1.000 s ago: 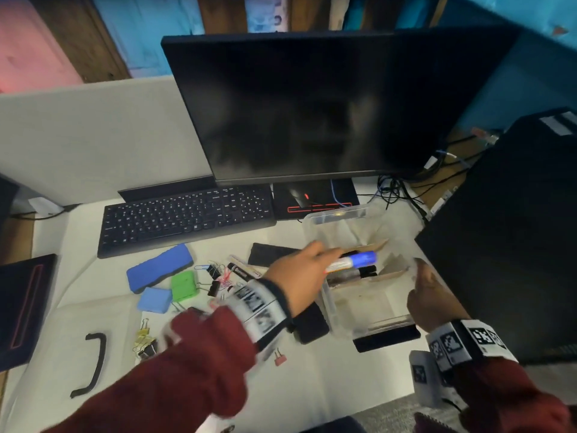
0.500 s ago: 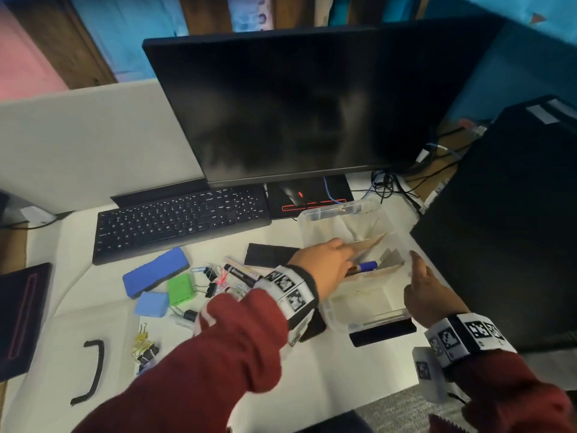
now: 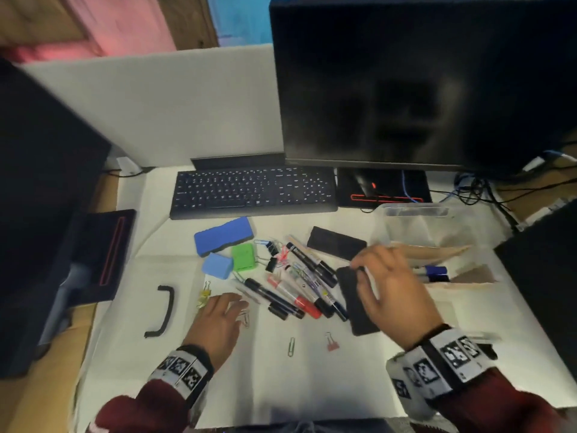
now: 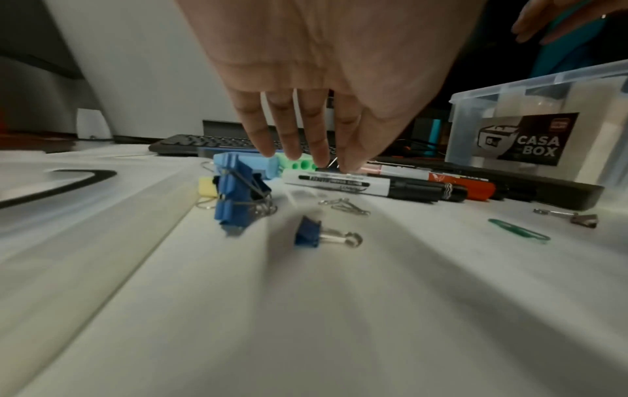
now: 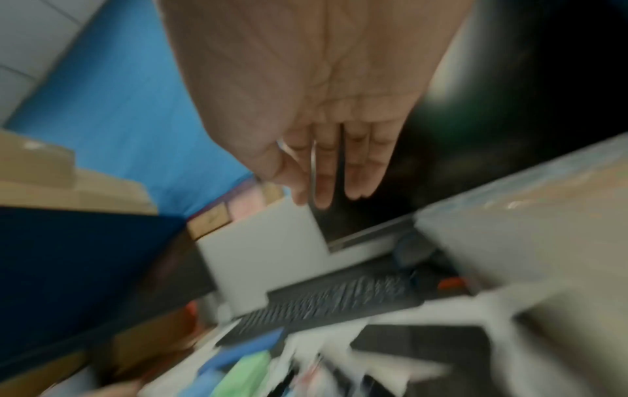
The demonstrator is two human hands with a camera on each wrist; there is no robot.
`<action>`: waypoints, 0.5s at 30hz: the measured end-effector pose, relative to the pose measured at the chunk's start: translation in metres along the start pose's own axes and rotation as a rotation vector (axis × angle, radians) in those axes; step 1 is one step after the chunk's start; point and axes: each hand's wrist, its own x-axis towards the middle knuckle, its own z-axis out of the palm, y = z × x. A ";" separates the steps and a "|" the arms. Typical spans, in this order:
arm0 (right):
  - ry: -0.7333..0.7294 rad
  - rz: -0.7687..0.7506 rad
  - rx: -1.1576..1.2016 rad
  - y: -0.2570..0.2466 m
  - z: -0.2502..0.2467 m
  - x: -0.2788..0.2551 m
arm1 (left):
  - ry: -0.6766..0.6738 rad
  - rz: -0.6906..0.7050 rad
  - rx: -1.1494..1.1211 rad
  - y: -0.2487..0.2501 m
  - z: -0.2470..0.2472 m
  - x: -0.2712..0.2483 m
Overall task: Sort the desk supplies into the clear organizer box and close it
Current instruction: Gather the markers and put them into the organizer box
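The clear organizer box [image 3: 415,218] stands open at the right, with cardboard dividers and blue-capped markers [image 3: 432,271] inside. A pile of markers [image 3: 299,289] lies mid-desk. My left hand [image 3: 231,300] hovers open just left of the pile, and in the left wrist view its straight fingertips [image 4: 306,155] reach over a black marker [image 4: 374,186]. My right hand [image 3: 362,270] is open and holds nothing. It floats over a flat black piece [image 3: 354,310] between the pile and the box. The right wrist view is blurred and shows straight fingers [image 5: 339,174].
A blue eraser [image 3: 223,235], light blue block [image 3: 217,265] and green sharpener [image 3: 243,257] lie left of the markers. Binder clips [image 4: 234,198], a green paper clip [image 3: 291,346] and a black handle [image 3: 162,310] are scattered. A keyboard [image 3: 253,190] and monitor [image 3: 421,82] stand behind.
My left hand let go of the blue marker in the box and drew back left to the marker pile. The right hand left the box's near side and moved left. The head view turned left.
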 end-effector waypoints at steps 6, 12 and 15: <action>-0.484 0.087 -0.091 -0.005 0.100 0.009 | -0.056 0.141 0.062 0.011 0.002 0.018; -0.518 0.087 -0.391 -0.019 0.141 0.016 | -0.095 0.227 0.178 0.021 0.000 0.051; -0.446 0.076 -0.451 -0.026 0.149 0.017 | -0.111 0.275 0.259 0.024 -0.001 0.061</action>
